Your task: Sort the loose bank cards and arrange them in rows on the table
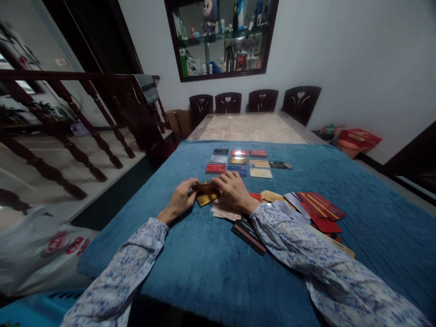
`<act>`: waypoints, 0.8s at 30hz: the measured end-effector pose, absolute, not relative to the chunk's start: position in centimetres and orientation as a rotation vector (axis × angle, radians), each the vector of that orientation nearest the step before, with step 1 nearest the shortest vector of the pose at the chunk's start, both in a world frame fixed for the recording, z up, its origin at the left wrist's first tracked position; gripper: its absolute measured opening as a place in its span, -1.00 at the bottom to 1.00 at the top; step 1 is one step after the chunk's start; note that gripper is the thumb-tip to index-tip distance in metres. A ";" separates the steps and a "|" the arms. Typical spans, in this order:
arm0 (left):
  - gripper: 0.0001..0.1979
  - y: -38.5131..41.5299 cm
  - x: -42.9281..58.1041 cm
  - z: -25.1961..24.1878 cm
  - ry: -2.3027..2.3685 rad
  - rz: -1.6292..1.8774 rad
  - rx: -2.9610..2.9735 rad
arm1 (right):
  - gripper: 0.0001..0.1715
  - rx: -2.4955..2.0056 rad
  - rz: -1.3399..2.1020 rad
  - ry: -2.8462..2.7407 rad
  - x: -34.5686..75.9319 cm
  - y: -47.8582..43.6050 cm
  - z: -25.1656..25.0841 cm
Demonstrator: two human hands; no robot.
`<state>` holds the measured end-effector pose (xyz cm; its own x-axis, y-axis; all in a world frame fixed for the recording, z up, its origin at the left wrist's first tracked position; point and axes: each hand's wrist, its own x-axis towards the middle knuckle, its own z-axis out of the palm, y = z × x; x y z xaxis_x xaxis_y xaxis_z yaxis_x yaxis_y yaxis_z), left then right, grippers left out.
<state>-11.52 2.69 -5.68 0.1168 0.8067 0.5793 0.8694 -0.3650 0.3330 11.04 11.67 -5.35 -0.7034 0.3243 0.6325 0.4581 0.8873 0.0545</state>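
My left hand [181,198] and my right hand [232,190] meet over the blue cloth [204,268], both closed on a brown-gold card [203,186] held between their fingertips. A second gold card [206,198] lies just under it. Beneath my right hand sits a loose heap of pale cards [225,212]. A black card [248,234] lies by my right sleeve. Farther off, several cards [238,163] lie face up in neat rows, with one dark card [280,165] off to their right.
Red and white cards [318,208] fan out right of my right arm. Beyond the cloth lies a bare marble tabletop [250,128] with dark chairs [228,102] behind it. A wooden railing [68,118] runs at left, and a white plastic bag [41,250] sits at lower left.
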 end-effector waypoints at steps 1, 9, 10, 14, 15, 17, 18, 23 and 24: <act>-0.80 2.7 -11.6 -5.8 -1.720 -1.071 -2.275 | -0.69 -0.575 -0.270 -2.420 11.0 11.6 -5.4; -0.73 2.7 -12.0 -6.0 -1.714 -0.961 -2.266 | -0.57 -0.655 -0.186 -2.498 11.1 11.5 -5.3; -0.72 2.7 -12.0 -6.0 -1.714 -0.952 -2.263 | -0.56 -0.669 -0.172 -2.509 11.0 11.5 -5.3; -0.70 2.9 -11.7 -6.3 -1.717 -0.967 -2.259 | -0.52 -0.714 -0.135 -2.533 10.9 11.3 -5.0; -0.70 2.9 -11.7 -6.3 -1.718 -0.987 -2.259 | -0.51 -0.718 -0.130 -2.534 10.9 11.2 -5.0; -0.67 3.0 -11.7 -6.4 -1.727 -1.029 -2.260 | -0.51 -0.718 -0.124 -2.530 10.8 11.2 -4.9; -0.66 3.1 -11.7 -6.4 -1.736 -1.043 -2.261 | -0.51 -0.719 -0.123 -2.525 10.8 11.2 -4.9; -0.62 3.2 -11.8 -6.3 -1.749 -1.066 -2.252 | -0.46 -0.723 -0.128 -2.507 10.8 11.2 -4.6; -0.62 3.3 -11.8 -6.3 -1.738 -1.066 -2.252 | -0.45 -0.721 -0.132 -2.507 10.9 11.1 -4.5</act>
